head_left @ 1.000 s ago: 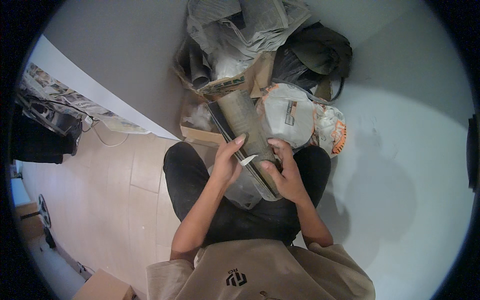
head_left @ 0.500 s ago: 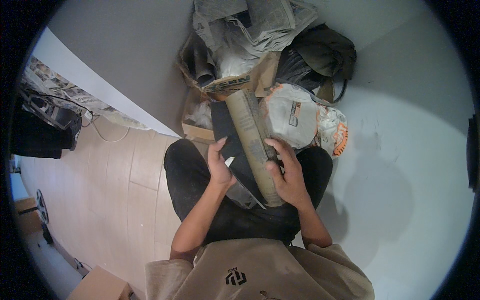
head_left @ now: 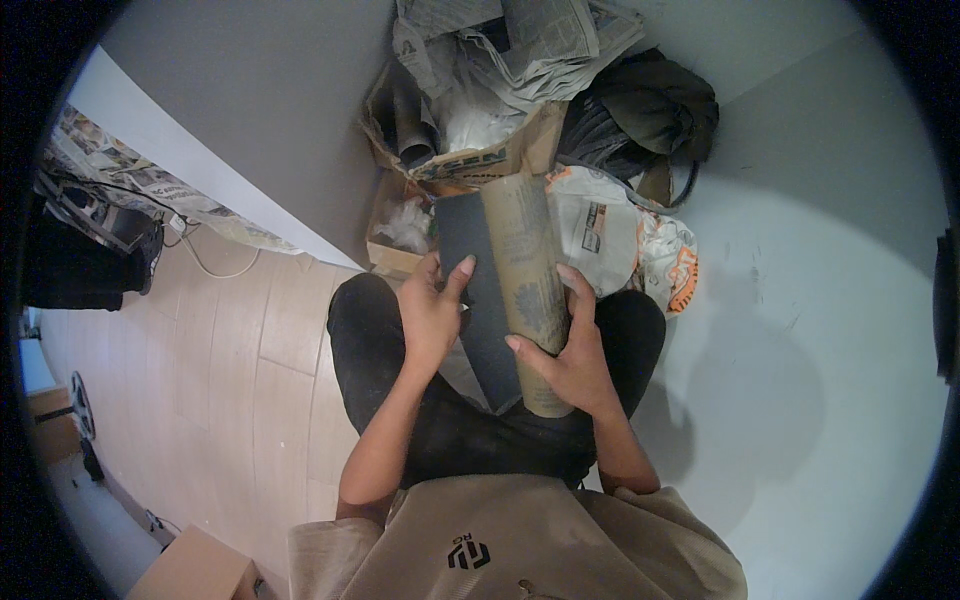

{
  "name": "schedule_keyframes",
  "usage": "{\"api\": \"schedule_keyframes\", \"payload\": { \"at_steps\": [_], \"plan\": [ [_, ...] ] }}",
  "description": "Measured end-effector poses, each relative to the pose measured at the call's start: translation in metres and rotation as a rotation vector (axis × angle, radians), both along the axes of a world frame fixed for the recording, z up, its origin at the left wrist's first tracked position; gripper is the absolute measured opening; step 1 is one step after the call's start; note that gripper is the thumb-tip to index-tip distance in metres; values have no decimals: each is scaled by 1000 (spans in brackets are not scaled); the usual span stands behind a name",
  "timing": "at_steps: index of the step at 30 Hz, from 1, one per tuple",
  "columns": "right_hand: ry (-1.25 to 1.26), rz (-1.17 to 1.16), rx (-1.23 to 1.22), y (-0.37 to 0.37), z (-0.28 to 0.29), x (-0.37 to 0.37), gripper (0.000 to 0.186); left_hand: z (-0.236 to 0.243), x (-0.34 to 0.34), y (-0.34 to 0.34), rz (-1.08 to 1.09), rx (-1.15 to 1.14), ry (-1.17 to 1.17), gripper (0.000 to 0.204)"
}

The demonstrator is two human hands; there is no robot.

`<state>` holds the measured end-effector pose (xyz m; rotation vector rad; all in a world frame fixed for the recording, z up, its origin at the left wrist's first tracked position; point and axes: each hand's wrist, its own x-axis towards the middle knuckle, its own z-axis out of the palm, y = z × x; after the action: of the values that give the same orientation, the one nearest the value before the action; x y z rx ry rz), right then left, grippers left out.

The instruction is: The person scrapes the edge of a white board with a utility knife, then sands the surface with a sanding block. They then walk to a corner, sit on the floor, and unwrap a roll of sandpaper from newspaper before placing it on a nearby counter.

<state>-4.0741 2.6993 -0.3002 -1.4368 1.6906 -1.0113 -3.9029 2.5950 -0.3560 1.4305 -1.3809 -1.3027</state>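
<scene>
A roll of sandpaper (head_left: 525, 285) lies lengthwise over my lap, its tan printed backing outward. From its left side a dark grey flap (head_left: 477, 255) of the sheet is drawn out. My left hand (head_left: 432, 312) pinches the flap's left edge, thumb on the dark face and fingers partly hidden behind. Around the roll's right side goes my right hand (head_left: 572, 355), with the thumb across the tan backing and the fingers along the far edge. Below the flap, a pale translucent piece shows between my legs; I cannot make out what it is.
Ahead stands an open cardboard box (head_left: 470, 165) with crumpled newspaper (head_left: 545, 50) and plastic. Right of it lie a dark bag (head_left: 665, 105) and a white-and-orange bag (head_left: 600, 235). A grey panel (head_left: 270, 120) rises at the left, a pale wall at the right. Another carton (head_left: 195, 570) sits at lower left.
The roll has turned more upright and shifted slightly right. My left hand has moved up along the flap, which now lies flatter and shows more of its dark face. My right thumb has slid left across the roll.
</scene>
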Motion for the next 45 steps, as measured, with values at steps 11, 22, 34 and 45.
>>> {"api": "schedule_keyframes", "payload": {
  "at_steps": [11,22,34,45],
  "plan": [
    [-115,17,-39,-2,-4,-2,99,-4,7,2,-101,74,265,44],
    [39,21,-189,-10,-41,-4,82,5,-27,17,-272,292,874,96],
    [114,-2,-212,6,-7,0,24,16,-41,29,-193,265,873,99],
    [-225,-54,-64,9,-8,-9,26,-2,-38,33,-190,353,1050,97]
  ]
}}
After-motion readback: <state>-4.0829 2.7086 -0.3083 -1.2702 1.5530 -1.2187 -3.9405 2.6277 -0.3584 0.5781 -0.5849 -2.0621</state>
